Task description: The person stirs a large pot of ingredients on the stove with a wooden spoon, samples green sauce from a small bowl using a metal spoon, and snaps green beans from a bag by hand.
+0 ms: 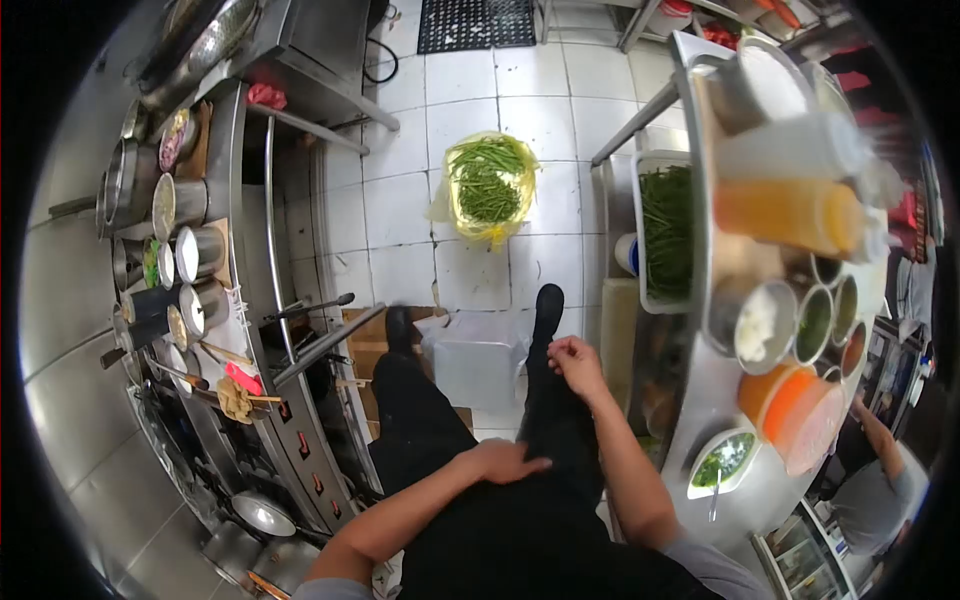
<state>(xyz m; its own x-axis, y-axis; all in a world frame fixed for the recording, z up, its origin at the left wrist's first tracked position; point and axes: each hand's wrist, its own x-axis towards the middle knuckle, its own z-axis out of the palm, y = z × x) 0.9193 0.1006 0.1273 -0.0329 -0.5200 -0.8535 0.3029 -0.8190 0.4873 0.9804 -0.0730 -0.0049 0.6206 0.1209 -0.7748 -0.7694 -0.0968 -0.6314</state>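
Observation:
My left hand (pixel 508 462) lies across my black-clad thigh, thumb stretched out and fingers partly hidden; it appears to hold nothing. Above my other knee, my right hand (pixel 575 364) has its fingers curled together in a pinch. Whatever is between those fingertips, if anything, is too small to make out. Between my feet stands a white container (pixel 474 372) with thin plastic around its top. Farther forward on the floor, an open yellow plastic bag (pixel 458 222) holds a heap of green beans (pixel 490 185).
To the left is a stove counter (pixel 300 445) with metal pots. A steel table (pixel 680 400) on the right bears bottles, bowls and orange-banded tubs (pixel 780 405); below its edge sits a white bin (pixel 652 300) of long green vegetables. Another person (pixel 880 490) is at far right.

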